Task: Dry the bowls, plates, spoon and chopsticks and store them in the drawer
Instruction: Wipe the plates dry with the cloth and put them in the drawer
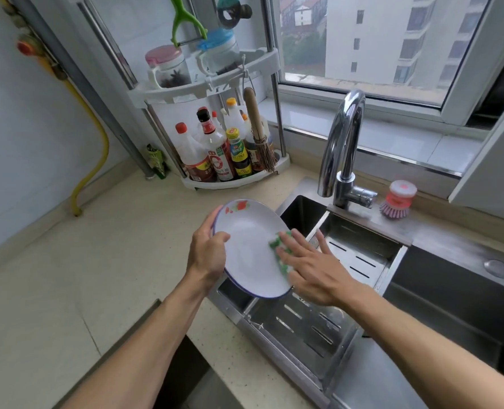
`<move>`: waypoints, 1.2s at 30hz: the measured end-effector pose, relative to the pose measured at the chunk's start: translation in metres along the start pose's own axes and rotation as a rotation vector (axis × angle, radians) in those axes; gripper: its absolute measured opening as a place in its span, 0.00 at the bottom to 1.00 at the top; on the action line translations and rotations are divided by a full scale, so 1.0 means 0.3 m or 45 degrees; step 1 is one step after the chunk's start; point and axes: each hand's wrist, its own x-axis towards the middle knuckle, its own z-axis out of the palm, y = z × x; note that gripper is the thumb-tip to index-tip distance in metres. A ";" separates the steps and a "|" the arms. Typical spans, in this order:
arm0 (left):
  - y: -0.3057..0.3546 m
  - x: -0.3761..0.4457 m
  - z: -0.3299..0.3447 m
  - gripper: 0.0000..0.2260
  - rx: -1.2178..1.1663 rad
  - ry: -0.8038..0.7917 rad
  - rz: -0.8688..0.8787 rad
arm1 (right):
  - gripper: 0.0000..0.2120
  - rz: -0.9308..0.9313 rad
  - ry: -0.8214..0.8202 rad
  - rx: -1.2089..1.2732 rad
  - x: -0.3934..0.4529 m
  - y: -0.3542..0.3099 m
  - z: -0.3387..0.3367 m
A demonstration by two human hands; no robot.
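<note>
Both hands meet over the left edge of the sink [439, 293] in the head view. Left hand [208, 250] grips a white plate [249, 249] by its left rim, thumb curled onto the face and fingers behind, holding it tilted up toward the camera above the seam between table [97, 278] and sink. The plate has a thin blue edge and a red and green print near its upper rim. Right hand [312, 268] lies flat with fingers straight and spread, pressing a green and white cloth [281, 249] against the plate's right side; most of the cloth is hidden under the palm.

Below the plate, a perforated steel drain tray [306, 326] sits in the sink, and a second slotted tray [360, 252] sits further back. A chrome faucet [343, 149] arches over the sink's far edge, with a pink dish brush [396, 200] just beside its base. In the table's corner stands a white rack [215, 93] with sauce bottles [218, 152] on the lower tier and two lidded jars [192, 60] above. A window [371, 39] runs behind the sink.
</note>
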 end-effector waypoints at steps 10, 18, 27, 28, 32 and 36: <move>-0.036 0.002 0.021 0.14 -0.401 -0.267 -0.258 | 0.27 -0.293 0.025 0.827 0.030 -0.259 -0.115; -0.019 0.001 0.027 0.15 -0.230 -0.324 -0.180 | 0.37 -0.255 0.142 0.100 0.072 -0.138 -0.091; 0.011 0.013 0.054 0.15 -0.059 0.152 0.031 | 0.23 -0.064 -0.005 0.485 -0.029 -0.055 -0.057; 0.013 0.015 0.060 0.15 -0.046 0.215 0.019 | 0.22 -0.067 -0.016 0.626 -0.049 -0.084 -0.055; 0.010 0.030 0.067 0.17 -0.108 0.204 -0.077 | 0.23 -0.158 0.238 0.486 -0.084 -0.112 0.002; 0.031 0.047 0.048 0.13 -0.132 -0.076 -0.283 | 0.16 -0.214 0.556 0.250 -0.056 -0.068 0.038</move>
